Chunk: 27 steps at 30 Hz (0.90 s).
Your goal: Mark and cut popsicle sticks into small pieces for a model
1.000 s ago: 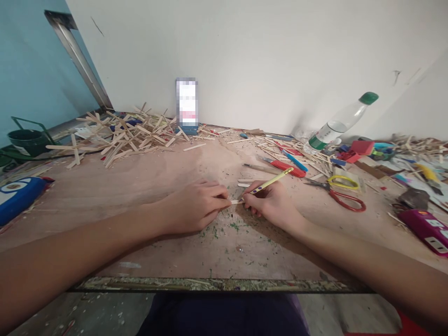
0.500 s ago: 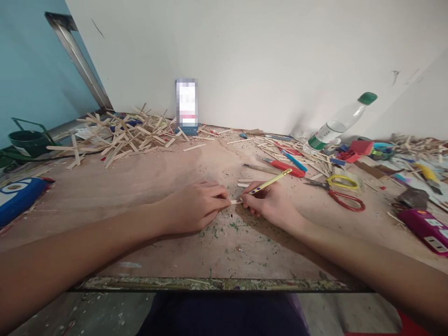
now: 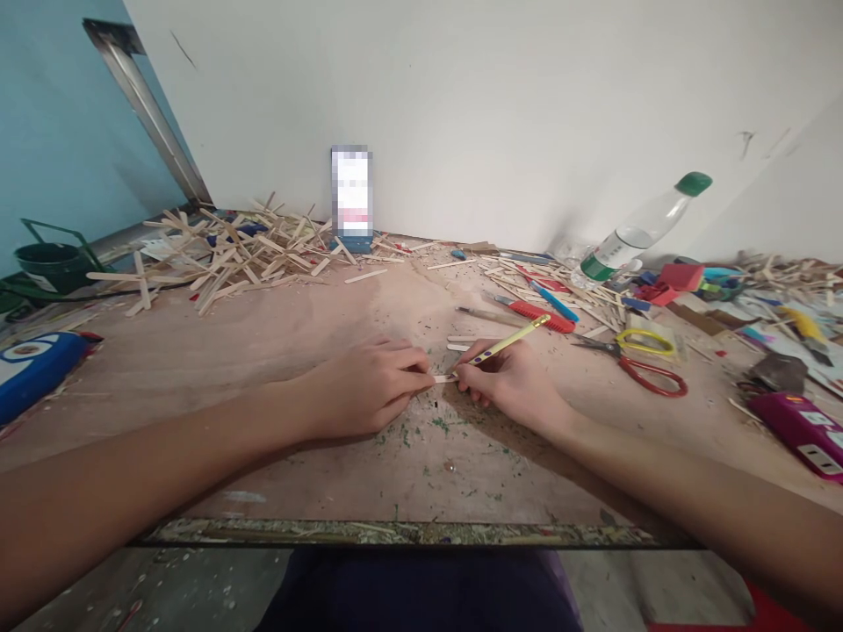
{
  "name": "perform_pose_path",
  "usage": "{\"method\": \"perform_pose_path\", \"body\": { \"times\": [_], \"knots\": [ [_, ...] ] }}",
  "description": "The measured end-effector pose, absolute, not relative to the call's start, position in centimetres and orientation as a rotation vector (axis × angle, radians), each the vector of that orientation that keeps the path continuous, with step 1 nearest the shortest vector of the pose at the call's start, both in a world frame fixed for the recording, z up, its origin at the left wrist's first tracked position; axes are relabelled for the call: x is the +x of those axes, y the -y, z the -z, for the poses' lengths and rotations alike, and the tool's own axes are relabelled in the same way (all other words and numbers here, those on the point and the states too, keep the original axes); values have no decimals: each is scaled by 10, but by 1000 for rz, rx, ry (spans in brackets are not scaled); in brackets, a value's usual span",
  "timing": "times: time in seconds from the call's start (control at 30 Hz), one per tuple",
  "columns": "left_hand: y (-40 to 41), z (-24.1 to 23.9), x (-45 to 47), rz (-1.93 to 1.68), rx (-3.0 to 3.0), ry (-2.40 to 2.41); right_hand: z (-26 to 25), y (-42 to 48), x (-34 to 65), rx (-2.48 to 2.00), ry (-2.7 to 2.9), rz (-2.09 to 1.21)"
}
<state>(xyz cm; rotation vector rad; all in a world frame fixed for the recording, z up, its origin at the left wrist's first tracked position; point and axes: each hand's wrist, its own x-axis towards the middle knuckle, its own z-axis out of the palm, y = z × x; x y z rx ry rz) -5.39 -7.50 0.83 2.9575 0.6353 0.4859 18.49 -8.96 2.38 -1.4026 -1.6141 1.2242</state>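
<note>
My left hand (image 3: 378,386) rests on the table with its fingers closed on the left end of a small wooden craft stick (image 3: 443,379). A yellow pencil with dark dots (image 3: 504,343) is gripped in my right hand (image 3: 504,377); it slants up to the right, its lower tip at the stick. The stick's right end is hidden by my right fingers. Just behind my right hand lie a couple of loose craft sticks (image 3: 461,340). Green crumbs (image 3: 438,426) are scattered on the table in front of my hands.
A heap of craft sticks (image 3: 256,250) lies at the back left, beside a propped phone (image 3: 352,193). To the right are a red utility knife (image 3: 543,317), scissors (image 3: 649,375), a tilted bottle (image 3: 619,246) and a purple case (image 3: 800,430). A blue case (image 3: 39,369) sits far left.
Almost nothing differs. The pencil's tip and my right fingers have shifted very slightly along the stick; my left hand stays put.
</note>
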Motion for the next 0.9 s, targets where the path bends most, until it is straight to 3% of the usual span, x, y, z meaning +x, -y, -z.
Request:
{"method": "perform_pose_path", "body": {
  "times": [0.9],
  "knots": [
    [80,-15,-51,-473,2902,-637,-25,88,188,-1400,1563,-1294]
  ]
}}
